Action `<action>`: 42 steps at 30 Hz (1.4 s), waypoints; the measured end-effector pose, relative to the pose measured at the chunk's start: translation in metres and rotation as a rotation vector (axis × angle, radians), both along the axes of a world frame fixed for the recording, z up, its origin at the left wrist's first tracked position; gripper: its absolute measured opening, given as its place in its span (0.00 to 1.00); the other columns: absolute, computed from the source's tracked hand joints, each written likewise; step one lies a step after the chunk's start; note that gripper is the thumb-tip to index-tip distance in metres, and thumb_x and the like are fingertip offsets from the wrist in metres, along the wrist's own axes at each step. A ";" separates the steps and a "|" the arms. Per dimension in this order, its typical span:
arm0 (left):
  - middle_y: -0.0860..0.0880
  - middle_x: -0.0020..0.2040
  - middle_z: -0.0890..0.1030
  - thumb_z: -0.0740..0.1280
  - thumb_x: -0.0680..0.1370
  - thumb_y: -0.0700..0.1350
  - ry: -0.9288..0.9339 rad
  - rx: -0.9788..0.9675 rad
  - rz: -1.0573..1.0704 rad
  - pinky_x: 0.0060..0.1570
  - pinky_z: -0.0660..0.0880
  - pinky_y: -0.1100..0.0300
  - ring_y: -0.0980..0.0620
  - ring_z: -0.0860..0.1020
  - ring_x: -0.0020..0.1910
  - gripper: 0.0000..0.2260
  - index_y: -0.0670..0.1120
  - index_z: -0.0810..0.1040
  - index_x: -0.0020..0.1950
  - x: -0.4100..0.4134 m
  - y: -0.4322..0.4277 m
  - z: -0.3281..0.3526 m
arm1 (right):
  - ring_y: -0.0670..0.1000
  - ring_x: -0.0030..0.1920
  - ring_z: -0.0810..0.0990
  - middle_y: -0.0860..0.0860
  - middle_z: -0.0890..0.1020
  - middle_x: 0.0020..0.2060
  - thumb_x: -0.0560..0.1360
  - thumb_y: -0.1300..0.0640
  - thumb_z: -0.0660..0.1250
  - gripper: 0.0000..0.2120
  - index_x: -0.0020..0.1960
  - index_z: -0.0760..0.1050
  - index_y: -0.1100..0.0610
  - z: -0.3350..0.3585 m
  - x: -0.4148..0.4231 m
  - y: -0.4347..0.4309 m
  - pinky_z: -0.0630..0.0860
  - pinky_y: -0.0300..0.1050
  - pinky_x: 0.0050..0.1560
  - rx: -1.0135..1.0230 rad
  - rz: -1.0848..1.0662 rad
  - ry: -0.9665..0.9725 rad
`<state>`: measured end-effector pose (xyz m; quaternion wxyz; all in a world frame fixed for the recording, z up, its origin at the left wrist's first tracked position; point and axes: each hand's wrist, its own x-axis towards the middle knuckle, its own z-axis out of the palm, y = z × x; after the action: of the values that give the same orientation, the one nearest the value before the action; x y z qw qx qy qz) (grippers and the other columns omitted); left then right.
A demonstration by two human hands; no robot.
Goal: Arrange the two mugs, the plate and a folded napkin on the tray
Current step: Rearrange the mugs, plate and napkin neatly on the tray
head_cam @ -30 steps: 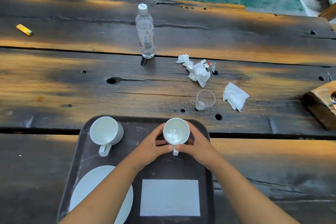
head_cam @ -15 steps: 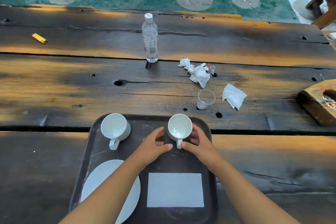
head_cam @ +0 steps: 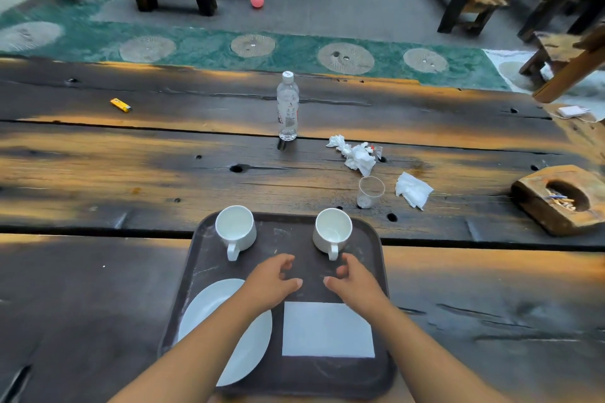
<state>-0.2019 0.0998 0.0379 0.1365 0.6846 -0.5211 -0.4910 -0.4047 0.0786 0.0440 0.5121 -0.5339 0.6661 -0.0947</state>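
A person's two hands hover side by side over the middle of a dark tray (head_cam: 373, 240) on a weathered plank tabletop (head_cam: 131, 173). The left hand (head_cam: 271, 281) and right hand (head_cam: 355, 281) are both released, fingers loosely curled and grasping nothing, thumbs pointing toward each other with a narrow gap between them.

Just beyond the right hand's fingertips stands a white mug (head_cam: 332, 231), upright, its handle turned back toward that hand but not touched by it. A second white mug (head_cam: 235, 229) stands upright beyond and to the outer side of the left hand, well apart from it, handle also facing the person. Behind the right hand, close to the wrist, a folded white napkin (head_cam: 327, 329) lies flat on the tray. A white plate (head_cam: 203, 314) lies behind the left hand, partly covered by the left forearm.

Farther out from the hands, off the tray, the tabletop carries a clear plastic cup (head_cam: 370, 191), crumpled tissues (head_cam: 355, 155) and another loose tissue (head_cam: 413, 190) beyond the right hand, an upright water bottle (head_cam: 287, 106) straight ahead, a yellow lighter (head_cam: 120, 105) far out past the left hand, and a wooden block ashtray (head_cam: 559, 198) far off to the right hand's outer side.
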 end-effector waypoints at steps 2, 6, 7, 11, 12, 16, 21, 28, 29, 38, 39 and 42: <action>0.52 0.74 0.73 0.71 0.77 0.50 -0.027 -0.016 -0.003 0.66 0.73 0.56 0.52 0.73 0.70 0.29 0.51 0.67 0.77 0.004 0.006 0.002 | 0.50 0.55 0.76 0.50 0.75 0.58 0.77 0.50 0.69 0.29 0.74 0.64 0.57 0.001 0.002 0.001 0.72 0.41 0.48 -0.018 -0.010 0.069; 0.51 0.75 0.72 0.71 0.78 0.50 -0.065 -0.027 0.004 0.68 0.72 0.54 0.51 0.72 0.72 0.29 0.50 0.67 0.77 0.017 0.020 0.001 | 0.54 0.69 0.74 0.54 0.74 0.70 0.78 0.51 0.69 0.32 0.77 0.61 0.57 -0.003 0.013 0.012 0.71 0.43 0.54 0.015 0.011 0.080; 0.52 0.75 0.72 0.71 0.78 0.50 -0.082 -0.036 0.003 0.68 0.72 0.55 0.51 0.72 0.72 0.28 0.50 0.67 0.77 0.021 0.023 0.000 | 0.54 0.71 0.72 0.54 0.72 0.72 0.78 0.51 0.69 0.33 0.78 0.61 0.56 -0.004 0.016 0.015 0.70 0.43 0.55 0.020 0.035 0.076; 0.52 0.74 0.73 0.70 0.78 0.51 -0.129 -0.062 0.021 0.64 0.71 0.58 0.52 0.73 0.70 0.27 0.51 0.68 0.76 0.040 0.035 -0.003 | 0.52 0.71 0.73 0.54 0.73 0.71 0.76 0.49 0.70 0.34 0.78 0.60 0.53 -0.010 0.032 0.026 0.70 0.42 0.54 0.035 0.101 0.066; 0.52 0.73 0.73 0.70 0.78 0.51 -0.138 -0.064 0.029 0.65 0.71 0.58 0.52 0.73 0.70 0.27 0.51 0.68 0.76 0.046 0.037 -0.004 | 0.51 0.70 0.73 0.53 0.73 0.71 0.76 0.49 0.70 0.34 0.78 0.60 0.52 -0.011 0.038 0.027 0.70 0.42 0.54 0.039 0.116 0.068; 0.53 0.74 0.73 0.70 0.78 0.51 -0.162 -0.060 0.053 0.66 0.70 0.57 0.51 0.71 0.71 0.27 0.51 0.68 0.76 0.074 0.047 -0.008 | 0.52 0.68 0.74 0.54 0.73 0.70 0.76 0.49 0.70 0.34 0.77 0.61 0.52 -0.016 0.061 0.031 0.70 0.42 0.55 0.044 0.169 0.072; 0.52 0.74 0.72 0.69 0.79 0.52 -0.206 -0.051 0.052 0.67 0.69 0.57 0.51 0.71 0.71 0.27 0.51 0.68 0.76 0.112 0.057 -0.015 | 0.51 0.71 0.72 0.54 0.72 0.72 0.76 0.49 0.70 0.34 0.78 0.61 0.52 -0.022 0.091 0.031 0.69 0.41 0.56 0.040 0.236 0.084; 0.50 0.76 0.70 0.69 0.80 0.51 -0.256 -0.021 0.011 0.70 0.69 0.54 0.49 0.71 0.72 0.27 0.49 0.67 0.77 0.150 0.058 -0.029 | 0.53 0.66 0.75 0.55 0.73 0.69 0.75 0.48 0.70 0.34 0.77 0.62 0.53 -0.029 0.123 0.031 0.75 0.48 0.63 -0.007 0.319 0.187; 0.50 0.76 0.70 0.69 0.80 0.51 -0.263 -0.015 -0.003 0.69 0.70 0.53 0.49 0.71 0.72 0.27 0.49 0.66 0.77 0.153 0.058 -0.031 | 0.53 0.65 0.76 0.54 0.73 0.68 0.75 0.48 0.70 0.34 0.77 0.62 0.53 -0.030 0.125 0.031 0.75 0.48 0.62 -0.008 0.332 0.204; 0.48 0.60 0.80 0.69 0.78 0.49 -0.221 0.049 -0.016 0.59 0.75 0.57 0.49 0.79 0.56 0.25 0.48 0.70 0.74 0.178 0.059 -0.043 | 0.52 0.56 0.77 0.50 0.77 0.59 0.75 0.50 0.70 0.28 0.72 0.66 0.53 -0.041 0.140 0.037 0.75 0.45 0.52 0.007 0.326 0.253; 0.50 0.56 0.80 0.69 0.78 0.49 -0.216 0.053 -0.006 0.57 0.76 0.57 0.50 0.79 0.54 0.25 0.48 0.70 0.74 0.179 0.061 -0.045 | 0.52 0.55 0.77 0.50 0.77 0.58 0.75 0.51 0.70 0.26 0.70 0.68 0.54 -0.043 0.140 0.039 0.75 0.45 0.51 0.006 0.315 0.253; 0.51 0.52 0.81 0.67 0.78 0.48 -0.242 0.043 -0.019 0.55 0.77 0.56 0.50 0.79 0.51 0.23 0.48 0.71 0.73 0.181 0.067 -0.047 | 0.52 0.55 0.78 0.50 0.78 0.57 0.75 0.53 0.70 0.22 0.67 0.71 0.53 -0.047 0.140 0.047 0.77 0.46 0.52 0.010 0.251 0.238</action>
<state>-0.0209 0.1671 -0.0093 0.0531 0.7367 -0.5297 -0.4170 -0.2647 0.1256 -0.0032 0.4400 -0.6180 0.6505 0.0371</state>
